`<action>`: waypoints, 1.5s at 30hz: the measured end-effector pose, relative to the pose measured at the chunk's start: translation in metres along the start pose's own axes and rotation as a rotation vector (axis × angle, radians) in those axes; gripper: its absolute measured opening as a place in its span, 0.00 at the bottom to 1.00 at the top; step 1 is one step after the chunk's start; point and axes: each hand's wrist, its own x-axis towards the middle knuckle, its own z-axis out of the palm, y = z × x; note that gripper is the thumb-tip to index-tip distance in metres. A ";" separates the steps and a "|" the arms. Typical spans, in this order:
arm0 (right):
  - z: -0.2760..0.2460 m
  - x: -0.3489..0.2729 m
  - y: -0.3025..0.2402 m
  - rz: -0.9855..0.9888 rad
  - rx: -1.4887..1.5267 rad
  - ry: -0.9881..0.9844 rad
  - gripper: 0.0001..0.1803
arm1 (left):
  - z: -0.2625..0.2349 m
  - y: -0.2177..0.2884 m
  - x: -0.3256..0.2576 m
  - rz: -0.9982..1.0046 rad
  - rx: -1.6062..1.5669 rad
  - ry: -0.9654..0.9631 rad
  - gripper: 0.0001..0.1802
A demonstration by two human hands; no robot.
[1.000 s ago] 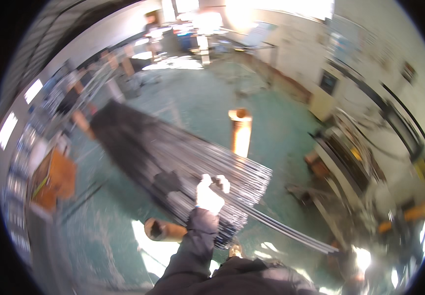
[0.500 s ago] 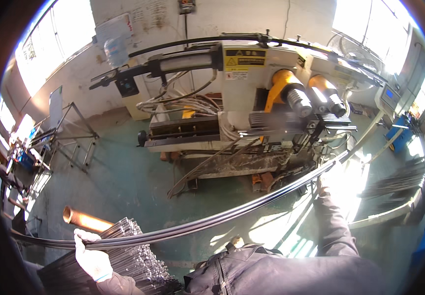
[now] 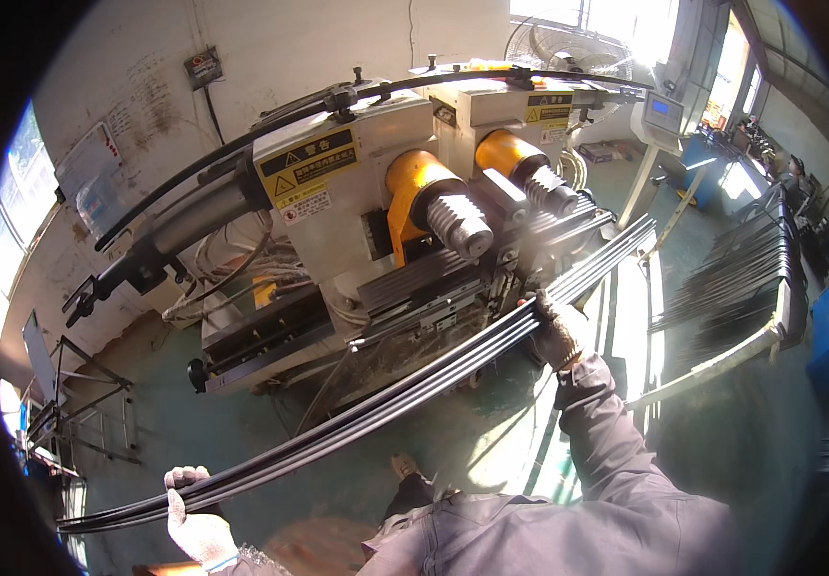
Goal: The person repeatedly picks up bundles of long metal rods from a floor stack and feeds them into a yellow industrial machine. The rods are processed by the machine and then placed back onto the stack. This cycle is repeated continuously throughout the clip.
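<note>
A bundle of several long, thin metal rods (image 3: 385, 405) stretches across in front of me, slanting up from lower left to the right. Near its left end, my gloved left hand (image 3: 201, 528) is closed around the rods, thumb on the near side. My gloved right hand (image 3: 558, 334) grips the same bundle toward its right end, fingers wrapped round it and partly hidden. Just beyond the right hand stands a large pale machine (image 3: 337, 182) with two orange cylinders carrying ridged metal rollers (image 3: 459, 228). More dark rods (image 3: 433, 278) lie along its front, below the rollers.
On the right, a low rack (image 3: 721, 370) carries many dark rods, with a blue container (image 3: 827, 331) beside it. A control panel (image 3: 662, 115) stands on a post behind the machine's right end. At far left is a metal frame (image 3: 97, 403).
My view has turned right and come closer to the machine. The rods are now off the floor stack, held in both hands. My right hand sits farther in from their right end.
</note>
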 end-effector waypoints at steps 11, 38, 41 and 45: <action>0.054 0.150 0.038 0.125 0.581 0.303 0.20 | 0.033 -0.137 0.121 -0.259 -0.078 0.073 0.14; 0.059 0.222 0.110 0.207 0.254 0.444 0.29 | 0.041 -0.223 0.221 -1.351 -0.517 0.158 0.30; 0.060 0.218 0.108 0.151 0.213 0.434 0.28 | 0.088 -0.272 0.192 -1.129 -0.166 0.174 0.33; 0.056 0.212 0.090 0.213 0.232 0.394 0.24 | 0.131 -0.311 0.175 -0.740 0.123 0.115 0.27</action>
